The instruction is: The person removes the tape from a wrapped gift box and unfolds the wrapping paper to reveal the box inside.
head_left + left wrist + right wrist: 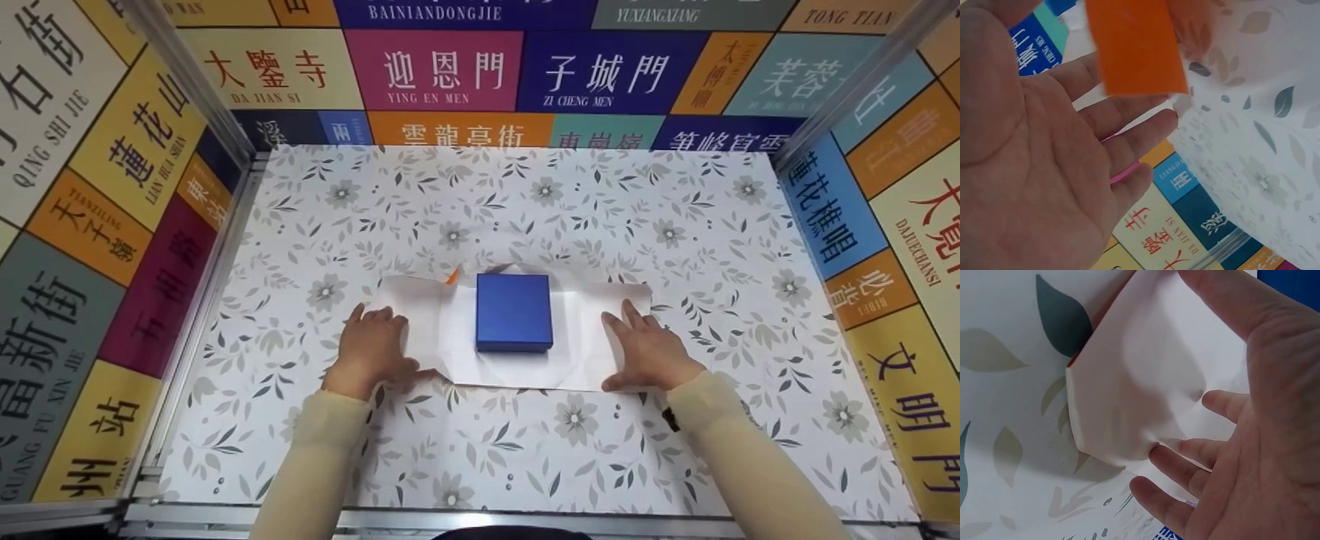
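A square blue box (514,309) sits on a creased sheet of paper (459,352), white on its upper face, unfolded to both sides. At the paper's left end is my left hand (371,345), palm toward the sheet with the fingers spread. In the left wrist view an orange piece (1140,50) of the paper hangs in front of those fingers. My right hand (651,349) touches the paper's right flap. Seen from the right wrist, its fingertips press lightly on the white flap (1123,399), fingers fairly straight.
Under everything lies a table covering with grey flowers and leaves (450,480). Panels of coloured tiles with Chinese lettering (435,71) stand behind and on both sides. Metal frame bars (420,519) run along the front edge.
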`<action>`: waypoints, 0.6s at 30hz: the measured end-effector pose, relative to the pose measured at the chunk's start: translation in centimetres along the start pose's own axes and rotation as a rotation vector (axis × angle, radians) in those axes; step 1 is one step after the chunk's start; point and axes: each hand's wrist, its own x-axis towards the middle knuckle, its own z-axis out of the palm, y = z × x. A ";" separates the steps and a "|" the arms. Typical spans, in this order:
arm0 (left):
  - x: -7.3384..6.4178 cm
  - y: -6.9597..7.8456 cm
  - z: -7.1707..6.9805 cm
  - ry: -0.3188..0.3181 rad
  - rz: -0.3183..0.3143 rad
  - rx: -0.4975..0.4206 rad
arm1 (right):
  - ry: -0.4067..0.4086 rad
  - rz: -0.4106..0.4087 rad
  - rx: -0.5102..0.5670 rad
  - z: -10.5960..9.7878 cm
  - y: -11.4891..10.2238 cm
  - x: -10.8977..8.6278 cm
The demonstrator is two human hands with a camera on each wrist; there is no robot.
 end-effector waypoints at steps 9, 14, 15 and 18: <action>0.6 -0.4 2.0 -0.039 0.033 -0.031 | 0.010 -0.025 0.007 0.0 0.4 0.4; 1.1 -0.8 3.1 -0.070 0.026 -0.038 | 0.004 -0.021 0.017 -0.2 0.6 0.6; 1.1 -0.9 3.3 -0.079 0.021 -0.036 | 0.003 -0.021 0.018 -0.2 0.6 0.7; 1.3 -1.1 3.7 -0.104 0.015 -0.039 | -0.010 -0.023 0.018 -0.2 0.7 0.7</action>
